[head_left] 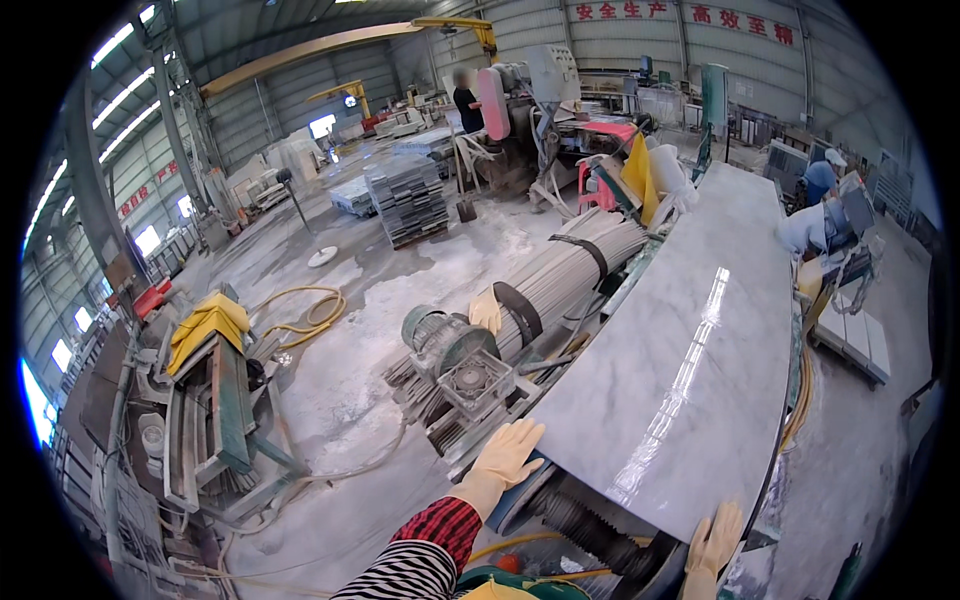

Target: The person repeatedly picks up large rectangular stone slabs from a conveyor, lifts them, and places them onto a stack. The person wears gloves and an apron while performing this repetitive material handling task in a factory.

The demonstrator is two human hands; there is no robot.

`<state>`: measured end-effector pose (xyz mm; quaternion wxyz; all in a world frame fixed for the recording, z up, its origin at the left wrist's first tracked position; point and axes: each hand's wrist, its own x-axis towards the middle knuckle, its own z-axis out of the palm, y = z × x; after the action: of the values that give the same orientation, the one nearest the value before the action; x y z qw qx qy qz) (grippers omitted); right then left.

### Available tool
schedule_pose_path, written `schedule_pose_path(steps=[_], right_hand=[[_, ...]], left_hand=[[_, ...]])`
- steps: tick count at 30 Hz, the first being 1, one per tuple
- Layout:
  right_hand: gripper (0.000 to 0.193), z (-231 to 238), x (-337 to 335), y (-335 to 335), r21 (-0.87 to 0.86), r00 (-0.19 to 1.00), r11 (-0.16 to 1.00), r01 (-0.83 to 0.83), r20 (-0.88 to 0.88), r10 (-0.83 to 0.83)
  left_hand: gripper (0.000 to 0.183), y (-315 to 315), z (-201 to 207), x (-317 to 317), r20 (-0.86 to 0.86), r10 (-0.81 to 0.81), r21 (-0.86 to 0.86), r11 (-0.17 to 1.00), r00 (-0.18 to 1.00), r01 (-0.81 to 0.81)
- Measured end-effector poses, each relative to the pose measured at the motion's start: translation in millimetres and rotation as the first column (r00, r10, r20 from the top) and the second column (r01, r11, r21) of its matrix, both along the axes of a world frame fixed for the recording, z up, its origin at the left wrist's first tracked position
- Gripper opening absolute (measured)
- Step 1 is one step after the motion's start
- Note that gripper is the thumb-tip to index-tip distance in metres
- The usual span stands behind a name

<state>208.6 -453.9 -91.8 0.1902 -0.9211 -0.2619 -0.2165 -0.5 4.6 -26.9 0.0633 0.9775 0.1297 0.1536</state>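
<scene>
A long, polished white-grey marble slab (pixel 670 360) stretches away from me, with a bright strip of light reflected on it. My left hand (pixel 505 458), in a cream rubber glove, lies at the slab's near left corner with its fingers stretched out. Below that palm is a blue rounded edge, partly hidden. At the near right, my right hand (pixel 714 540) wears a matching glove and rests on the slab's edge, fingers extended and held close together. Neither hand wraps around anything. Under the near edge, a dark ribbed hose (pixel 590 528) is partly visible.
Left of the slab are a dusty electric motor (pixel 450 345) and a strapped bundle of long strips (pixel 570 265), with a loose glove (pixel 485 311) on it. Further left stand a metal frame (pixel 225 420), a coiled yellow hose (pixel 315 315) and stacked slabs (pixel 408 205). Another person (pixel 822 178) is at the right.
</scene>
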Motion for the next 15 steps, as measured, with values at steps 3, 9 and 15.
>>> schedule_pose_path(steps=[3,9,15], right_hand=[[0.049,7.2,-1.4,-4.6,0.018,0.999,1.000,-0.025,0.028,0.024],[0.046,53.8,-16.8,14.5,-0.116,0.994,0.993,0.021,-0.101,-0.033],[0.044,76.4,-18.7,26.6,-0.201,0.989,0.979,-0.027,-0.149,-0.003]], left_hand=[[0.065,4.0,-7.6,32.9,0.056,-0.049,-0.017,0.999,0.997,0.050],[0.053,7.6,-20.3,47.2,0.038,-0.084,-0.059,0.995,0.996,0.086],[0.048,8.1,-1.5,40.2,0.076,-0.061,-0.147,0.987,0.995,0.071]])
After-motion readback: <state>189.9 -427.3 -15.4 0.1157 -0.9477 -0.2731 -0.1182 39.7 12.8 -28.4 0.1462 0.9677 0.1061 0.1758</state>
